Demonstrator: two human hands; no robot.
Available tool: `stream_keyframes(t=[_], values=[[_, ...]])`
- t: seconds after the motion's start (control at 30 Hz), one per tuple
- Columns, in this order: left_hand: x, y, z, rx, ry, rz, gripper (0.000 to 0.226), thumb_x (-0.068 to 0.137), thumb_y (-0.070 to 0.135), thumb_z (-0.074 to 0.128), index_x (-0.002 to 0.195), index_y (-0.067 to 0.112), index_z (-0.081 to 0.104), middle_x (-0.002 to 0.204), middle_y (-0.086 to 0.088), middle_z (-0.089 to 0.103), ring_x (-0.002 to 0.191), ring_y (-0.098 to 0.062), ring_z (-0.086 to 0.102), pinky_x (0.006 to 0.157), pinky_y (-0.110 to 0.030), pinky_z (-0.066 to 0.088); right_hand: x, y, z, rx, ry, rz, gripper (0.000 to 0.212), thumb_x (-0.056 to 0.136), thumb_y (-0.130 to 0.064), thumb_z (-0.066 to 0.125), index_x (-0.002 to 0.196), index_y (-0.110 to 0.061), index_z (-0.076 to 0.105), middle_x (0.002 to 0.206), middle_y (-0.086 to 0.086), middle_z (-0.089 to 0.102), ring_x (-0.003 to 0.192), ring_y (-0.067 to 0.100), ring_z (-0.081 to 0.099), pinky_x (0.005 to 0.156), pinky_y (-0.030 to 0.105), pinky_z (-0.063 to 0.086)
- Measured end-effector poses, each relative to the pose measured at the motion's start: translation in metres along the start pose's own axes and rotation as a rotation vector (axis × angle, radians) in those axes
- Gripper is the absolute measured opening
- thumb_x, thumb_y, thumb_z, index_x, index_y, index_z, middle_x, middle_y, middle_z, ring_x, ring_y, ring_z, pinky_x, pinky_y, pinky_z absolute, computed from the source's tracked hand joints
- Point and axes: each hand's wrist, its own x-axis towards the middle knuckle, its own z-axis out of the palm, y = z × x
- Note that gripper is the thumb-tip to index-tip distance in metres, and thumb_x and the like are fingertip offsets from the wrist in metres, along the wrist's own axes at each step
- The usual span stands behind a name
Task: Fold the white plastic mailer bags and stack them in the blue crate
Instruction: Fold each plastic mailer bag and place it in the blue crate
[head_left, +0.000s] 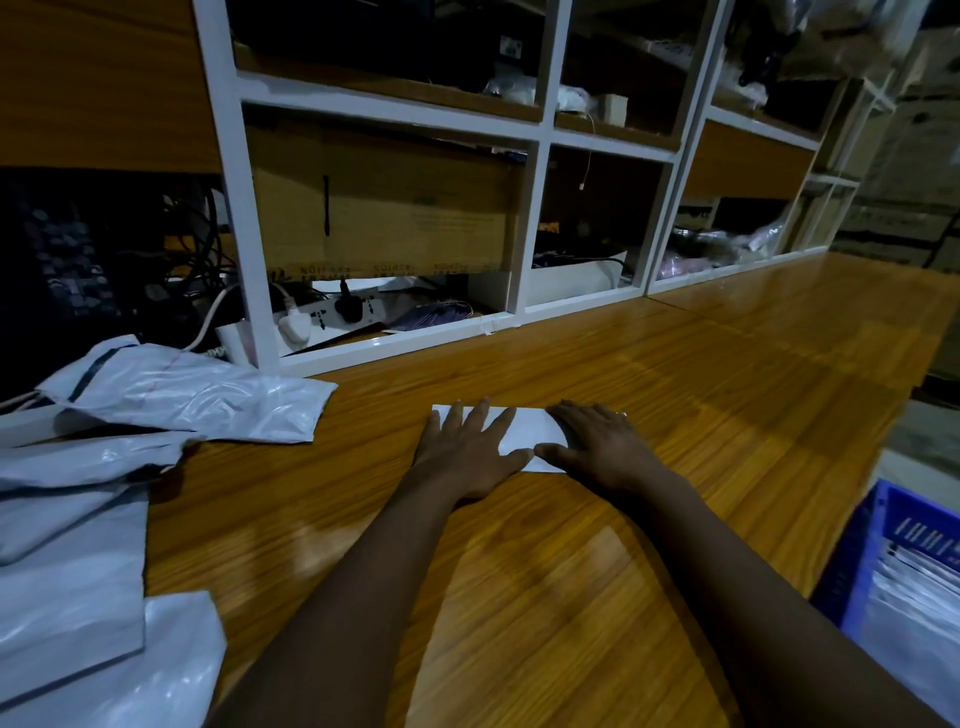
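A folded white mailer bag (524, 434) lies flat on the wooden table (701, 405) in the middle of the view. My left hand (467, 452) presses on its left half with fingers spread straight. My right hand (597, 447) presses flat on its right half, and the two thumbs nearly meet at the bag's near edge. A pile of unfolded white mailer bags (104, 467) spreads over the table's left side. The blue crate (872, 551) stands at the lower right, beside the table's edge, with folded white bags (919, 608) inside it.
A white-framed shelf unit (535, 208) runs along the back of the table, holding a cardboard box (384, 208), a power strip (343, 312) and cables. Bare wood stretches to the right and toward me.
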Motion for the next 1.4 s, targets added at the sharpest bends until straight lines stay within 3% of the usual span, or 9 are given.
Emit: stream_keyframes(t=[0.23,0.4,0.53,0.7,0.8,1.07,1.2,1.3,1.4], values=[[-0.018,-0.010,-0.002,-0.017,-0.031,-0.117,0.085,0.088,0.081,0.018,0.156,0.035,-0.008,0.165,-0.004,-0.015,0.151,-0.030,-0.013,0.117,-0.054,-0.009,-0.002,0.002,-0.001,-0.056,-0.096,0.059,0.087,0.081,-0.085,0.016,0.156,-0.040,0.007,0.166,-0.004,0.007,0.148,0.047,-0.001,0.118,0.059,0.003],[-0.039,-0.008,-0.003,0.033,0.035,-0.093,0.074,0.095,0.071,0.011,0.157,0.034,-0.005,0.165,0.000,-0.013,0.151,-0.026,-0.016,0.116,-0.058,-0.013,-0.010,0.001,0.000,-0.092,0.003,0.028,0.079,0.088,-0.082,0.009,0.155,-0.040,0.016,0.166,0.001,0.011,0.150,0.042,0.005,0.116,0.065,0.007],[-0.054,-0.002,-0.001,0.063,0.075,0.013,0.067,0.100,0.063,0.014,0.158,0.032,0.000,0.165,0.003,-0.009,0.152,-0.022,-0.010,0.118,-0.059,-0.008,-0.025,-0.007,-0.004,-0.227,0.055,-0.135,0.060,0.101,-0.060,0.028,0.152,-0.029,0.031,0.165,0.004,0.016,0.151,0.035,0.011,0.117,0.060,0.017],[-0.068,0.006,0.002,0.014,0.065,0.084,0.061,0.103,0.055,0.020,0.158,0.033,0.006,0.165,0.007,-0.005,0.152,-0.019,-0.007,0.120,-0.056,-0.004,-0.055,-0.022,-0.003,-0.079,0.013,-0.231,0.058,0.105,-0.049,0.031,0.157,-0.028,0.019,0.165,-0.003,0.009,0.153,0.022,0.003,0.121,0.049,0.010],[-0.075,0.010,0.002,0.021,0.043,0.088,0.059,0.103,0.054,0.019,0.158,0.032,0.007,0.165,0.008,-0.005,0.152,-0.018,-0.004,0.121,-0.052,-0.001,-0.069,-0.026,-0.004,-0.109,-0.025,-0.251,0.055,0.106,-0.046,0.030,0.156,-0.024,0.025,0.165,-0.001,0.012,0.152,0.025,0.008,0.118,0.050,0.017],[-0.087,0.004,-0.003,0.016,-0.001,-0.059,0.065,0.101,0.059,0.015,0.158,0.030,0.002,0.166,0.002,-0.007,0.152,-0.020,-0.004,0.120,-0.055,0.000,-0.081,-0.020,-0.001,-0.164,0.008,-0.108,0.082,0.098,-0.059,-0.009,0.139,-0.016,0.047,0.159,0.014,0.030,0.145,0.044,0.027,0.109,0.064,0.031],[-0.089,0.002,-0.005,-0.011,0.013,-0.117,0.066,0.101,0.059,0.015,0.158,0.028,0.005,0.166,-0.002,-0.004,0.152,-0.022,-0.001,0.120,-0.057,0.000,-0.080,-0.018,0.004,-0.103,0.024,0.037,0.057,0.099,-0.043,0.017,0.107,-0.011,0.063,0.126,0.018,0.058,0.123,0.042,0.052,0.090,0.059,0.046],[-0.091,0.003,-0.005,-0.029,0.102,-0.117,0.063,0.101,0.058,0.020,0.157,0.029,0.014,0.166,-0.005,0.002,0.152,-0.027,0.002,0.119,-0.058,-0.002,-0.079,-0.019,-0.004,0.043,0.191,0.150,0.044,0.102,-0.045,0.029,0.128,-0.024,0.058,0.142,0.008,0.050,0.135,0.041,0.040,0.103,0.055,0.035],[-0.087,0.005,-0.005,0.008,0.252,-0.043,0.055,0.101,0.054,0.032,0.152,0.035,0.030,0.165,-0.004,0.010,0.151,-0.029,0.005,0.118,-0.058,0.000,-0.073,-0.015,-0.005,0.092,0.304,0.110,0.029,0.099,-0.044,0.052,0.121,-0.033,0.067,0.154,0.002,0.042,0.148,0.033,0.024,0.113,0.056,0.024]])
